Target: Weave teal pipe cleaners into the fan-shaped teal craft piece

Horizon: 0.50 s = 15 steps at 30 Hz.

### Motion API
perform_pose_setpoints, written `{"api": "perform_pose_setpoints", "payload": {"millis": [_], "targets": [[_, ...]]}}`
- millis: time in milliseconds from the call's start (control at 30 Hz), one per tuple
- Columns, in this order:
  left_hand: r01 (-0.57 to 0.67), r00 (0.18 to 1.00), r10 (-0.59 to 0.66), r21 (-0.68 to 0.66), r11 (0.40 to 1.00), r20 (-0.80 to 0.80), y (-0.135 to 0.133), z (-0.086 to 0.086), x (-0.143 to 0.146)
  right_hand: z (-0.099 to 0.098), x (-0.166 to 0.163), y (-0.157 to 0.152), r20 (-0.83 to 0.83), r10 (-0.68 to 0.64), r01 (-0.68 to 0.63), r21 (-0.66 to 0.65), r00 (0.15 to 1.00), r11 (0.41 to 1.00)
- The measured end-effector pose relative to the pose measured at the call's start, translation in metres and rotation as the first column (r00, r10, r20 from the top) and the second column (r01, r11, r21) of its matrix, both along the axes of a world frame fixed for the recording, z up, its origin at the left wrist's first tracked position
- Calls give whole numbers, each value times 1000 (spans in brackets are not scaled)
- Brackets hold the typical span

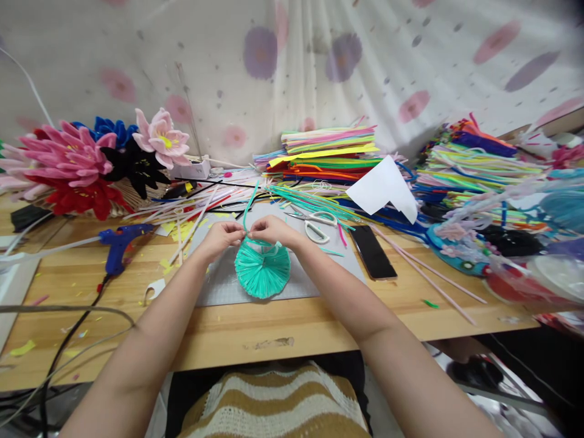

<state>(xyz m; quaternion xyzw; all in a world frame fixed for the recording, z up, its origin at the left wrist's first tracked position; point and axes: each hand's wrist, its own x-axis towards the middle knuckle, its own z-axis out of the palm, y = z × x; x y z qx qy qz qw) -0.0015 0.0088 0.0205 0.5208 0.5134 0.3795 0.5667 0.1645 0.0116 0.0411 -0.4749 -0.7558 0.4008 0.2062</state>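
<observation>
A teal pipe cleaner [250,205] stands up between my two hands. My left hand [227,236] pinches low on it, and my right hand [270,230] pinches close beside, fingertips nearly meeting. Just below them is a round, fan-like teal piece [263,274] made of many radiating strands, lying on a grey mat [219,286]. Part of its upper side is hidden by my hands. Scissors with pale handles [316,229] lie to the right of my right hand, beside loose teal pipe cleaners [310,202].
A blue glue gun [119,246] with a cord lies at left, below fuzzy flowers [73,155]. Bundled pipe cleaners [323,155] are piled at the back, with more bundles [479,164] at right. A phone [374,252] and white paper [383,188] lie right of the mat.
</observation>
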Motion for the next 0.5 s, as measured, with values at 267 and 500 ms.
{"api": "perform_pose_setpoints", "payload": {"millis": [267,500], "targets": [[-139,921,213,238,961,-325,-2,0,13,0,-11,-6,222,-122,74,215,967,974],[-169,985,170,24,985,-14,-4,1,15,-2,-2,-1,151,-113,91,144,982,985]]}}
